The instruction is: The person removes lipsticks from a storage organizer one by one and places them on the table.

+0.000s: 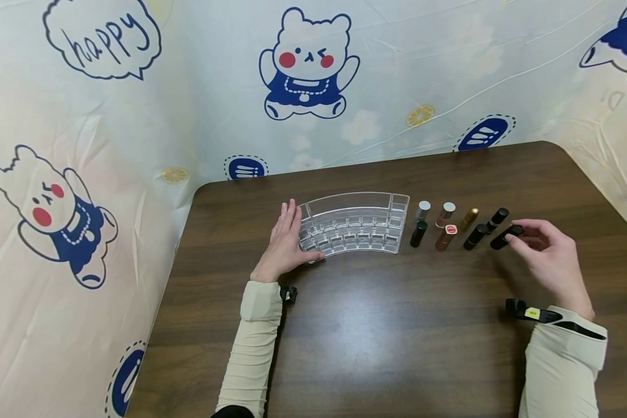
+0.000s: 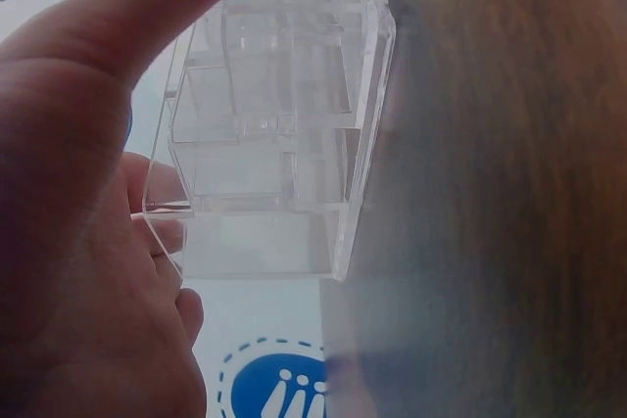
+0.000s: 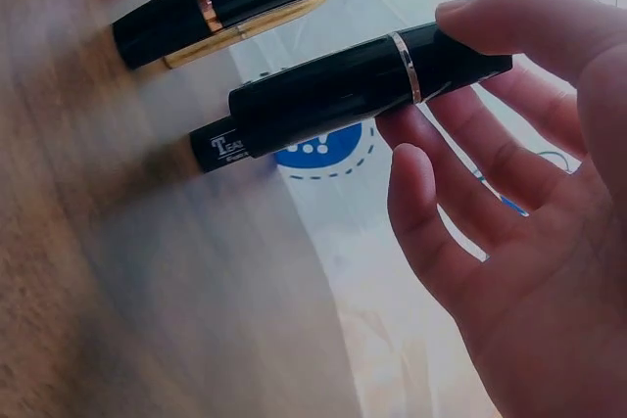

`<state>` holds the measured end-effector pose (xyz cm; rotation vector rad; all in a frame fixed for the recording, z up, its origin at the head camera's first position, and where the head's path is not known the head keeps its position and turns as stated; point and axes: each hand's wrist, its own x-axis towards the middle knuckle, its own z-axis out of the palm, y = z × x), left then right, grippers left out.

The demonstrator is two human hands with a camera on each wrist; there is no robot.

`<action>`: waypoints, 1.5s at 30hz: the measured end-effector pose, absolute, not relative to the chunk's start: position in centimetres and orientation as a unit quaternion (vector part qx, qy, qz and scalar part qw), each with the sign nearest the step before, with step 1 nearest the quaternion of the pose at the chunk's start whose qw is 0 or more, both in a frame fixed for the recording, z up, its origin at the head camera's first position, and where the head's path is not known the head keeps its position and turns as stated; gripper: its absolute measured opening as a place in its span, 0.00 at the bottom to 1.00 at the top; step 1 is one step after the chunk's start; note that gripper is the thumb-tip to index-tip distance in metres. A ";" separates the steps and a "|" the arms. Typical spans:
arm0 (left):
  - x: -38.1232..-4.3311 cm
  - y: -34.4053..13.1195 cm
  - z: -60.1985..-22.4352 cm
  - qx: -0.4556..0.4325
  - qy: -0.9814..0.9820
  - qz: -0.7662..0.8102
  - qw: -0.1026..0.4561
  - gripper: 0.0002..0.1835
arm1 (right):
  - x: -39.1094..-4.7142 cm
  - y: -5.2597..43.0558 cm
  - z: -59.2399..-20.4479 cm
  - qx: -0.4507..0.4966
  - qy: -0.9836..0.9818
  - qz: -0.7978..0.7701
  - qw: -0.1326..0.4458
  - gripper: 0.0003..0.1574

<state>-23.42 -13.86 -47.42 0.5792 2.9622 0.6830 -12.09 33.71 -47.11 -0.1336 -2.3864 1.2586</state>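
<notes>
My left hand [image 1: 284,241] grips the left end of a clear, curved lipstick organizer [image 1: 352,200], thumb at the front edge and fingers along the end. Rows of small compartments show in it; the left wrist view has its clear side [image 2: 260,242] close up. On the right, my right hand [image 1: 551,261] pinches a black lipstick tube [image 3: 323,83] with a silver band by one end, thumb on top and fingers beneath. The tube is tilted. In the right wrist view, part of a lettered black tube [image 3: 217,144] shows behind it.
Several other lipsticks stand between the organizer and my right hand: black tubes [image 1: 475,237], a gold one [image 1: 470,219], silver-capped ones [image 1: 446,214] and a reddish-brown one [image 1: 446,238]. They share a brown wooden table [image 1: 345,325], with a printed cloth [image 1: 386,69] hanging behind.
</notes>
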 end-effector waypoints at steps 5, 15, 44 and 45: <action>-23.4 -13.8 -47.5 0.189 0.956 0.222 0.020 0.66 | -12.1 33.8 -47.4 -0.045 -0.870 0.446 0.205 0.20; -23.3 -13.8 -47.4 0.186 0.957 0.222 0.021 0.66 | -12.3 33.7 -47.7 -0.037 -0.875 0.443 0.189 0.20; -23.3 -13.7 -47.3 0.185 0.957 0.222 0.017 0.66 | -13.1 33.7 -48.6 -0.045 -0.869 0.453 0.195 0.20; -23.3 -13.7 -47.3 0.186 0.957 0.222 0.017 0.66 | -13.1 33.7 -48.7 -0.047 -0.869 0.452 0.194 0.20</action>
